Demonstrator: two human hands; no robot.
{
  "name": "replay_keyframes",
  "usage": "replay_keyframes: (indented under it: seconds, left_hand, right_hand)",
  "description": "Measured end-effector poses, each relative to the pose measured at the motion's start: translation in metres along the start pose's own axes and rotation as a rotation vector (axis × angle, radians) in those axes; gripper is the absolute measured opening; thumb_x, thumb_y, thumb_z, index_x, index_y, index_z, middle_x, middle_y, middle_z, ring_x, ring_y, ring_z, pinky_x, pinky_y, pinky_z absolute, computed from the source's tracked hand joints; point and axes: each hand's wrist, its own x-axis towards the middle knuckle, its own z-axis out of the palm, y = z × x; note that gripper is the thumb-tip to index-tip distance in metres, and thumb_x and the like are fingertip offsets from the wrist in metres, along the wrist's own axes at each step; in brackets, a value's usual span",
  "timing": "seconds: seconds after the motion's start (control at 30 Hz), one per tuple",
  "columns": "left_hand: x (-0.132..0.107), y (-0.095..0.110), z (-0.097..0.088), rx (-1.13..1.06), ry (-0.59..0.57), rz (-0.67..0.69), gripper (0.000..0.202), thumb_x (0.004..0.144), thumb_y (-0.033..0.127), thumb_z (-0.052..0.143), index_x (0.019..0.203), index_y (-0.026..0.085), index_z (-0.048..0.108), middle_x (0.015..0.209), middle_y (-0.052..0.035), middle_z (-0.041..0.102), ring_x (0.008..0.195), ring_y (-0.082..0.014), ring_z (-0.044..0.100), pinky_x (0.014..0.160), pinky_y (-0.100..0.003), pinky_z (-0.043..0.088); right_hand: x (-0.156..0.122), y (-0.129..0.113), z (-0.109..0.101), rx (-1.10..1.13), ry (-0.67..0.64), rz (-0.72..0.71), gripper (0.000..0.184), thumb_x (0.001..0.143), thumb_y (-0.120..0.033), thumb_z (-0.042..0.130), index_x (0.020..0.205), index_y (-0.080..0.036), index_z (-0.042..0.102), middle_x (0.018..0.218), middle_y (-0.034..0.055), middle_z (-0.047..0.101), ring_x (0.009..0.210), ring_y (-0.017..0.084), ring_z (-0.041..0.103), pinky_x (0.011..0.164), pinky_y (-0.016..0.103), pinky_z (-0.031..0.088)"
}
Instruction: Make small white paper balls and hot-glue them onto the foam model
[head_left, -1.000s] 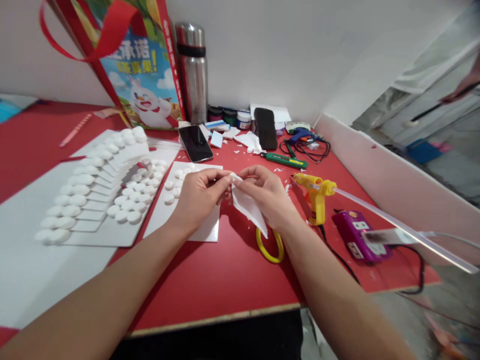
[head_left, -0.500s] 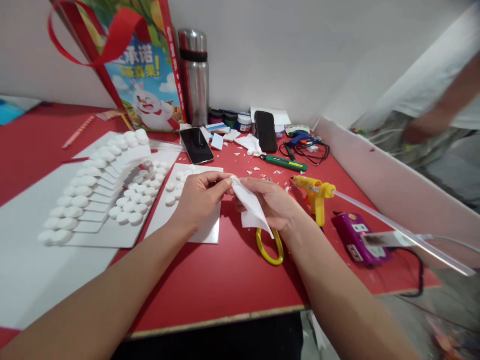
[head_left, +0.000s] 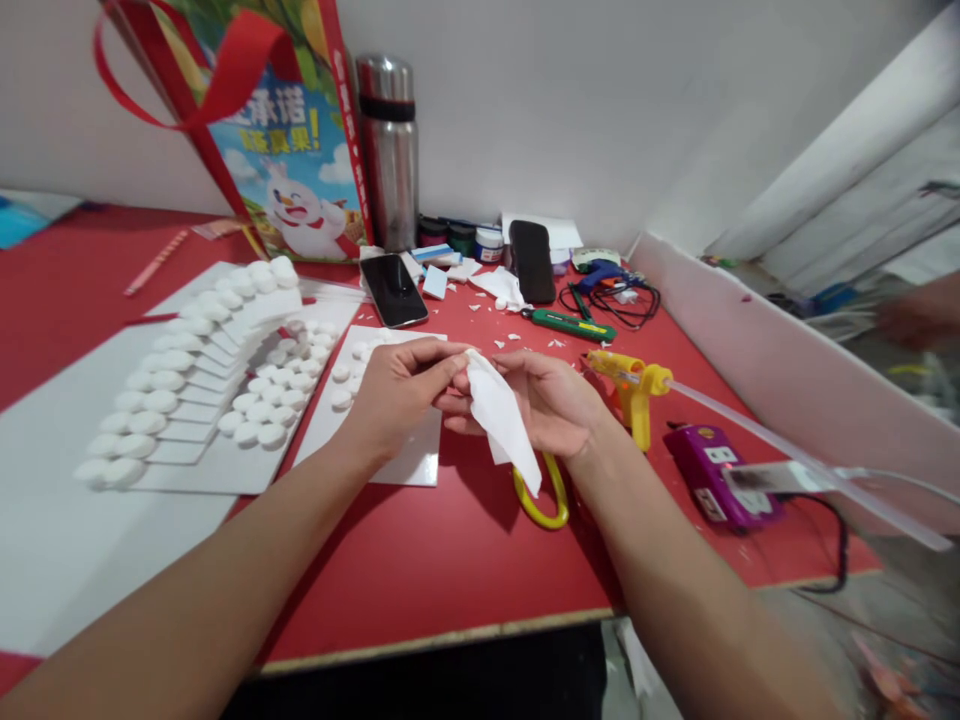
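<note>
My left hand point(head_left: 397, 395) pinches the top corner of a white paper scrap point(head_left: 504, 420), which hangs down over the red table point(head_left: 450, 560). My right hand point(head_left: 551, 400) lies palm up just behind the scrap, fingers loosely stretched toward the left hand and touching the paper's back. Under my right hand lie scissors with yellow handles point(head_left: 541, 495). A white foam sheet point(head_left: 405, 455) with a few white discs lies below my left hand.
White boards with rows of white discs point(head_left: 202, 380) fill the left. Two phones point(head_left: 394, 290), a steel flask point(head_left: 388, 150), paint pots, a green knife point(head_left: 570, 323), a yellow glue gun point(head_left: 634, 395), a purple power strip point(head_left: 712, 470) and a gift bag point(head_left: 285, 150) stand around. Another person's blurred hand point(head_left: 919, 320) shows at far right.
My right hand let go of the scrap's top and turned palm up behind it. The scrap now hangs from my left fingers. The person at right moved away.
</note>
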Motion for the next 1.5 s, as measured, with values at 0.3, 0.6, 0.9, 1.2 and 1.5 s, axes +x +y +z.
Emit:
replay_keyframes:
  seconds: [0.3, 0.6, 0.9, 1.2, 1.5]
  left_hand:
    - [-0.002, 0.001, 0.001, 0.102, -0.053, 0.053, 0.013, 0.083, 0.027, 0.077, 0.089, 0.018, 0.082, 0.073, -0.0015, 0.072, 0.066, -0.0109, 0.06, 0.068, -0.025, 0.051]
    - [0.0, -0.004, 0.002, 0.09, 0.03, 0.061, 0.018, 0.078, 0.034, 0.079, 0.085, 0.017, 0.081, 0.066, 0.0001, 0.066, 0.063, -0.0114, 0.055, 0.063, -0.027, 0.046]
    - [0.0, -0.012, 0.0, 0.209, 0.088, 0.112, 0.016, 0.086, 0.031, 0.072, 0.079, 0.018, 0.079, 0.067, -0.001, 0.068, 0.069, -0.0143, 0.06, 0.067, -0.027, 0.047]
    - [-0.01, -0.006, 0.007, 0.67, 0.091, 0.508, 0.02, 0.094, 0.021, 0.06, 0.081, 0.019, 0.076, 0.076, -0.0029, 0.068, 0.072, -0.016, 0.061, 0.071, -0.029, 0.046]
    - [-0.008, -0.01, -0.001, 0.995, 0.001, 0.753, 0.026, 0.1, 0.022, 0.049, 0.102, 0.016, 0.074, 0.086, -0.008, 0.071, 0.079, -0.0184, 0.065, 0.072, -0.03, 0.047]
  right_hand:
    - [0.003, 0.004, -0.003, -0.014, -0.008, -0.039, 0.02, 0.096, -0.016, 0.047, 0.091, -0.01, 0.065, 0.075, 0.0038, 0.066, 0.054, 0.011, 0.058, 0.062, 0.029, 0.058]
    - [0.002, 0.008, 0.003, -0.1, 0.1, -0.152, 0.01, 0.088, -0.019, 0.074, 0.088, -0.011, 0.066, 0.074, -0.0004, 0.062, 0.052, 0.004, 0.044, 0.054, 0.018, 0.048]
    - [0.007, 0.02, 0.007, -0.426, 0.351, -0.391, 0.021, 0.075, -0.028, 0.083, 0.075, -0.018, 0.065, 0.059, -0.0016, 0.062, 0.043, 0.009, 0.05, 0.037, 0.021, 0.042]
    - [0.012, 0.03, 0.01, -0.634, 0.567, -0.67, 0.021, 0.073, -0.024, 0.075, 0.061, -0.02, 0.058, 0.048, -0.005, 0.055, 0.04, 0.008, 0.043, 0.04, 0.022, 0.031]
    - [0.006, 0.03, 0.013, -0.872, 0.547, -0.763, 0.018, 0.08, -0.03, 0.074, 0.069, -0.019, 0.065, 0.056, -0.0011, 0.063, 0.049, 0.012, 0.053, 0.05, 0.026, 0.038]
